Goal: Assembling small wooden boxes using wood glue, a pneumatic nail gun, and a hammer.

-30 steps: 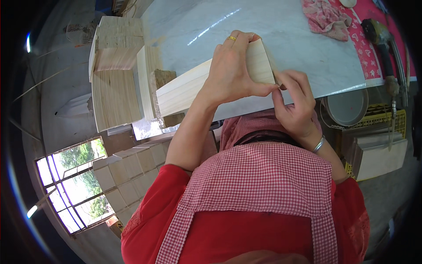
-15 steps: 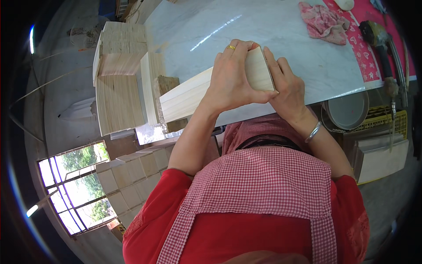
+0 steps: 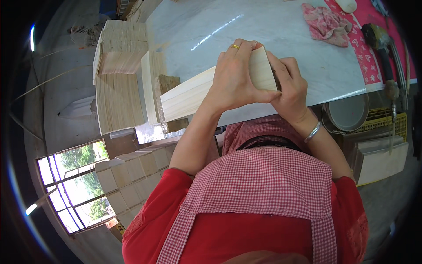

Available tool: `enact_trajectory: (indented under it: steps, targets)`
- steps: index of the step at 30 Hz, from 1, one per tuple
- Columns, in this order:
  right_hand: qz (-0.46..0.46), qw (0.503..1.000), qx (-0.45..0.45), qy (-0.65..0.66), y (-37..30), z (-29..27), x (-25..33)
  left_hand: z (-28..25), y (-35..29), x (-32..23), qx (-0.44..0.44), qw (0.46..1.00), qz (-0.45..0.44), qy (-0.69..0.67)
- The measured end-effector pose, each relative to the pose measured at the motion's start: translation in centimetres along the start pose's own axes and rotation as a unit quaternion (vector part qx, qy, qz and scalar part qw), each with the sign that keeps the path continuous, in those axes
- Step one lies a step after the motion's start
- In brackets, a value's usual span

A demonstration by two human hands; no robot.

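A long, pale wooden box-shaped piece (image 3: 189, 94) lies slantwise at the near edge of the table, its left end close to a rough-edged wooden block (image 3: 167, 103). My left hand (image 3: 235, 75) is clasped over its right part, thumb on the near side and fingers over the far side. Against its right end, my right hand (image 3: 290, 86) presses with bent fingers. A narrow dark strip shows between that end and the right fingers. What the right palm covers is hidden.
Stacked pale wooden pieces (image 3: 121, 103) stand at the left, with more piled boxes (image 3: 132, 176) below. A pink cloth (image 3: 326, 25) lies on the grey-white tabletop (image 3: 198, 26). Farther right are a hand-held tool with a hose (image 3: 378, 42), a round grey container (image 3: 347, 112) and a yellow crate (image 3: 400, 125).
The right fingers have bent more and shifted slightly right and down, and the dark strip at the piece's end shows wider. My left hand keeps its hold.
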State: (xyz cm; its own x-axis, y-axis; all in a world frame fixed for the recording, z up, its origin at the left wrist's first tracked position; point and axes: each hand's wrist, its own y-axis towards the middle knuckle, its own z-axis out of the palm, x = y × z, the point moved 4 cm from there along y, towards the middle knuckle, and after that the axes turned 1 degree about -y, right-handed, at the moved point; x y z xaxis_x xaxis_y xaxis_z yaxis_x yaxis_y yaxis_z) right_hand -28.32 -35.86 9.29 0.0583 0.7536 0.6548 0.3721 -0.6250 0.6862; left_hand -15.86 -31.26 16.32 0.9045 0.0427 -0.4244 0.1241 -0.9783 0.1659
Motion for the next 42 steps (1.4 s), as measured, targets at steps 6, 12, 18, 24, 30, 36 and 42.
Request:
enact_trajectory:
  steps: [6,12,18,24,30,36,42]
  targets:
    - [0.001,1.000,-0.022,0.000,-0.2,0.3,0.0,0.1,0.0,0.0,0.005,1.000,-0.022,-0.021]
    - [-0.004,0.999,-0.034,0.002,-0.3,0.4,-0.1,0.1,0.0,-0.1,-0.002,1.000,-0.011,-0.007]
    - [0.055,0.997,-0.030,0.054,-0.3,0.4,0.1,0.2,0.1,0.2,-0.006,1.000,0.006,-0.003]
    - [0.054,0.996,0.008,0.076,-0.4,0.3,-0.4,0.2,0.1,0.1,0.003,1.000,-0.006,-0.010]
    - [0.102,0.983,0.022,0.152,-0.4,-1.5,0.7,0.0,0.0,0.0,0.004,1.000,-0.009,-0.015]
    - [0.087,0.986,0.039,0.137,-3.1,-3.8,1.4,0.0,0.2,0.0,0.009,1.000,0.000,-0.015]
    - [0.073,0.988,0.065,0.122,-2.5,-4.4,2.0,0.0,0.3,-0.1,0.016,0.999,-0.017,-0.023]
